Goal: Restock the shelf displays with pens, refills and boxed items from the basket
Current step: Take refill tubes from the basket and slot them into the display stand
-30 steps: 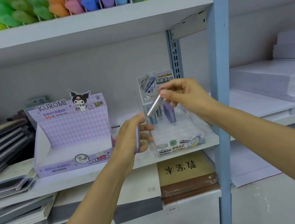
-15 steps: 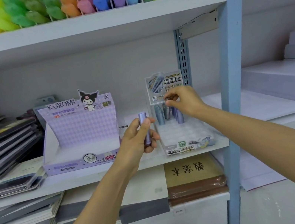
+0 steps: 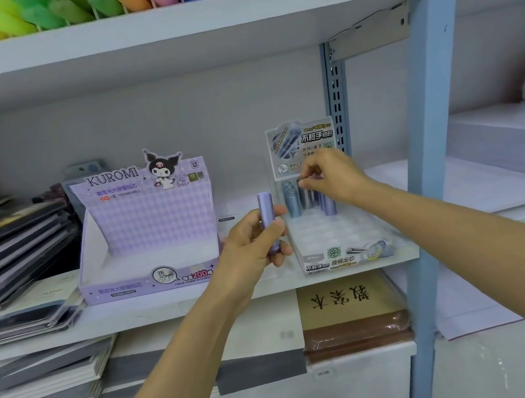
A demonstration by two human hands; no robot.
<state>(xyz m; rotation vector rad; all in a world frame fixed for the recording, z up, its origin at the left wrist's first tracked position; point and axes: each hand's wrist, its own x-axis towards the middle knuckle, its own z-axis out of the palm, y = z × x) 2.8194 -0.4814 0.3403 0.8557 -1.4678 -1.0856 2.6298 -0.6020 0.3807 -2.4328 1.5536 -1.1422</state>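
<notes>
Head view is showing the right hand (image 3: 330, 177), lower than a second ago, pinching a grey tube (image 3: 305, 198) into the tray (image 3: 329, 234) at its far row while the left hand (image 3: 250, 251) is gripping the next purple tube (image 3: 268, 222).

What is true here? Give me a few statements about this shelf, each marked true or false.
The left hand holds a purple tube upright. True.
The right hand rests on the Kuromi box. False: it pinches a grey tube standing in the clear tray.
The Kuromi box is packed with tubes. False: none show in it.
The front sockets of the clear tray stand unfilled. True.
</notes>
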